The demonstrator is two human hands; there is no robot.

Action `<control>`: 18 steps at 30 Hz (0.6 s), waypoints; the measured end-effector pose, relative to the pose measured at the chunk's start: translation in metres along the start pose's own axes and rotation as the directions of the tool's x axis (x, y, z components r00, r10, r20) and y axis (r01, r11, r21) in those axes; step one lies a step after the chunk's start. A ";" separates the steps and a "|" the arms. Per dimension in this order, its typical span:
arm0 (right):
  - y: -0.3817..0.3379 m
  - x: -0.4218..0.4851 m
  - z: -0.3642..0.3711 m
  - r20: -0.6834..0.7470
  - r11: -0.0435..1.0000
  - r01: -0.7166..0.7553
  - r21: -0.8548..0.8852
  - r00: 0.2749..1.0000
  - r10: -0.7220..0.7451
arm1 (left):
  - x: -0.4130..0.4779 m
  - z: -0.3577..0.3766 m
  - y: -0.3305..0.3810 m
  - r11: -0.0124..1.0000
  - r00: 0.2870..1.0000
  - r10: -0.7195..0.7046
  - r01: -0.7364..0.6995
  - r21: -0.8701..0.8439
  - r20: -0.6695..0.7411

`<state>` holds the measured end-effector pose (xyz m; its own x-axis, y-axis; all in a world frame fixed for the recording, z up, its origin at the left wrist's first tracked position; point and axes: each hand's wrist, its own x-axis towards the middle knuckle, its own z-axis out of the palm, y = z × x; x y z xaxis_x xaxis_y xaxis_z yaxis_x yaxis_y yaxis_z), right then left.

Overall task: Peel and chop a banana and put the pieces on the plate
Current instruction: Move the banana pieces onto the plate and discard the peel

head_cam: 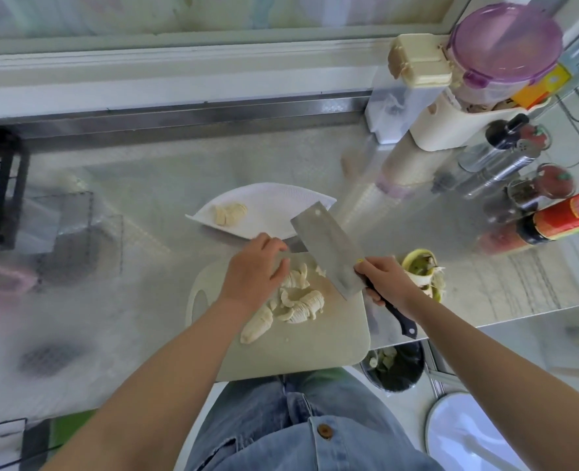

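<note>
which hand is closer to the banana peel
Right. The right hand, gripping the cleaver, is right beside the peel, on its left. The left hand is farther left, across the board, over the banana pieces.

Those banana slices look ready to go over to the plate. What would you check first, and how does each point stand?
1. Cleaver held securely: right hand grips the handle. Ok.
2. Left hand clear of the blade: fingers lie close beside it over the banana pieces. Cannot tell.
3. Room on the plate: only a small heap sits on it. Ok.
4. Everything chopped: one longer chunk on the cutting board looks uncut. Not ok.
5. Peel out of the way: it lies on the counter, off the board. Ok.
</note>
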<state>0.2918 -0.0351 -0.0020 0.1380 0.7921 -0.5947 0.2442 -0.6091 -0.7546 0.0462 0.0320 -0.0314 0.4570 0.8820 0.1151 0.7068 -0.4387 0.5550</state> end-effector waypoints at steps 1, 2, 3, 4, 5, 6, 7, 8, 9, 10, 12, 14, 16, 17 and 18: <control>0.007 -0.003 -0.005 -0.007 1.000 0.009 -0.029 1.000 -0.009 | -0.008 0.007 0.004 1.000 0.999 -0.017 0.018 -0.005 0.032; 0.014 -0.005 -0.011 -0.017 0.998 0.017 -0.064 1.000 -0.018 | -0.015 0.012 0.007 0.999 0.998 -0.046 0.047 -0.010 0.050; 0.018 -0.008 -0.016 -0.031 0.995 0.023 -0.099 0.999 -0.026 | -0.021 0.017 0.008 0.997 0.995 -0.080 0.081 -0.015 0.058; 0.021 -0.009 -0.021 -0.047 0.991 0.028 -0.130 0.998 -0.035 | -0.027 0.019 0.010 0.994 0.992 -0.107 0.108 -0.012 0.062; 0.023 -0.010 -0.026 -0.063 0.987 0.036 -0.157 0.997 -0.046 | -0.031 0.020 0.011 0.992 0.990 -0.127 0.127 0.001 0.069; 0.025 -0.010 -0.031 -0.083 0.979 0.041 -0.198 0.995 -0.058 | -0.035 0.021 0.012 0.989 0.987 -0.145 0.144 0.016 0.075; 0.027 -0.009 -0.036 -0.106 0.967 0.044 -0.252 0.992 -0.073 | -0.037 0.022 0.014 0.986 0.983 -0.168 0.167 0.027 0.074; 0.028 -0.009 -0.039 -0.128 0.948 0.044 -0.315 0.988 -0.088 | -0.039 0.023 0.015 0.980 0.978 -0.197 0.195 0.029 0.067; 0.030 -0.009 -0.042 -0.142 0.927 0.044 -0.372 0.984 -0.104 | -0.039 0.023 0.017 0.974 0.973 -0.224 0.223 0.025 0.053; 0.031 -0.009 -0.043 -0.148 0.909 0.051 -0.414 0.981 -0.122 | -0.039 0.024 0.019 0.969 0.968 -0.246 0.245 0.023 0.040; 0.037 -0.011 -0.046 -0.156 0.885 0.066 -0.460 0.976 -0.154 | -0.039 0.027 0.022 0.962 0.962 -0.270 0.269 0.035 0.040; 0.042 -0.013 -0.047 -0.180 0.879 0.057 -0.473 0.971 -0.160 | -0.038 0.030 0.026 0.960 0.960 -0.277 0.274 0.051 0.048; 0.046 -0.014 -0.049 -0.192 0.871 0.044 -0.490 0.969 -0.157 | -0.038 0.034 0.030 0.957 0.956 -0.289 0.287 0.046 0.051; 0.048 -0.013 -0.050 -0.189 0.864 0.039 -0.502 0.970 -0.153 | -0.038 0.035 0.032 0.953 0.952 -0.301 0.299 0.040 0.054; 0.050 -0.012 -0.051 -0.180 0.856 0.034 -0.515 0.973 -0.147 | -0.038 0.036 0.033 0.949 0.948 -0.315 0.313 0.037 0.057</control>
<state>0.3511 -0.0728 -0.0185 0.2709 0.8675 -0.4172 0.7085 -0.4731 -0.5236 0.0718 -0.0223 -0.0472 0.2412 0.9640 -0.1122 0.8339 -0.1468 0.5320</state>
